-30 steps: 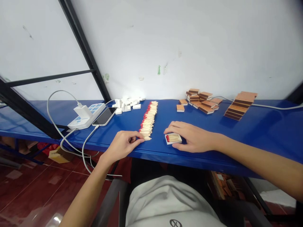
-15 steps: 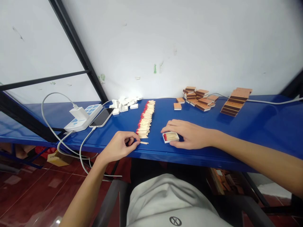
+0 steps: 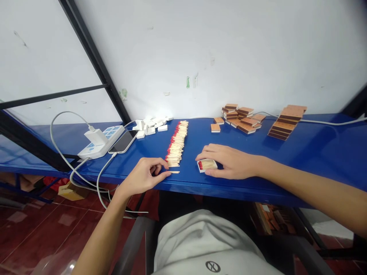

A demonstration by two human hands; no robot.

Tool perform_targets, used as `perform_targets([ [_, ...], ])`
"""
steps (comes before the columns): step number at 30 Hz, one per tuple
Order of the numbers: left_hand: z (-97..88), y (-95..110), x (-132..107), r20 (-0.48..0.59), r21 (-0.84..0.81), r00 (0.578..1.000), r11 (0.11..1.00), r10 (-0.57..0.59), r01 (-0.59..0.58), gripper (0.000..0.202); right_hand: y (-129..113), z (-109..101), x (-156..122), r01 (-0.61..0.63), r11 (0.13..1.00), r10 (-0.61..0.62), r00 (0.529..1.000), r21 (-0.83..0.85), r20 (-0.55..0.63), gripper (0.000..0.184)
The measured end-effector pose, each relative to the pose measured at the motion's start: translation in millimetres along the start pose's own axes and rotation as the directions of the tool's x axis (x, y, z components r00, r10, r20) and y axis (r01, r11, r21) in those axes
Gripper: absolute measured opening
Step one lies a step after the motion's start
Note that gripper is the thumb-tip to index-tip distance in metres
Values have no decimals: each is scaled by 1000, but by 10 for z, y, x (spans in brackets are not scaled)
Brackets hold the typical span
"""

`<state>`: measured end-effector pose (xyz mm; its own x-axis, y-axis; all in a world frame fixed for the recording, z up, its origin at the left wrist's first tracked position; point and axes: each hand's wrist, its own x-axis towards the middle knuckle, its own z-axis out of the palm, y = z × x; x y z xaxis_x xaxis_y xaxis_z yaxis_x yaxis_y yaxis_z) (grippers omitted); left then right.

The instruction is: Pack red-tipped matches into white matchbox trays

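My left hand point(image 3: 146, 173) is curled at the near end of a long row of red-headed matches point(image 3: 177, 145). Its thumb and index finger close around the head end of a single match point(image 3: 175, 172), whose pale stick points right; the head is hidden by the fingertips. To the right, my right hand point(image 3: 226, 162) rests on the table with thumb and fingers around a small white matchbox tray point(image 3: 212, 170). Inside that tray lie several matches with their red heads to the left.
White empty trays point(image 3: 150, 126) lie heaped behind the row. Brown matchbox sleeves point(image 3: 248, 122) form a pile at the back, and a leaning stack of boxes point(image 3: 287, 122) stands farther right. At left are a phone point(image 3: 124, 141), a power strip point(image 3: 111, 133) and loose white cables point(image 3: 99, 179).
The single match has turned slightly and now lies nearly level, just off the near end of the row. My left fingertips shifted a little; my right hand stays on the tray.
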<state>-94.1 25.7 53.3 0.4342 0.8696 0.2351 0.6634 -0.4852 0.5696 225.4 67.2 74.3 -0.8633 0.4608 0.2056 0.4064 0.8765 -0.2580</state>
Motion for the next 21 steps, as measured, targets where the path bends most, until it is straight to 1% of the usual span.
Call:
perform_targets([
  [5,1,4,-13,-11,56,997,996,74,-73,25,-2,-3,-2,-5,1000,5,1000,2,4,44],
  [10,13,-4,-13,-29,124,993,986,115,-110,27,5,2,-5,-8,1000,8,1000,1,3,43],
  [21,9,-36,-25,6,166,991,977,135,-134,28,5,5,-1,-4,1000,4,1000,-1,3,42],
])
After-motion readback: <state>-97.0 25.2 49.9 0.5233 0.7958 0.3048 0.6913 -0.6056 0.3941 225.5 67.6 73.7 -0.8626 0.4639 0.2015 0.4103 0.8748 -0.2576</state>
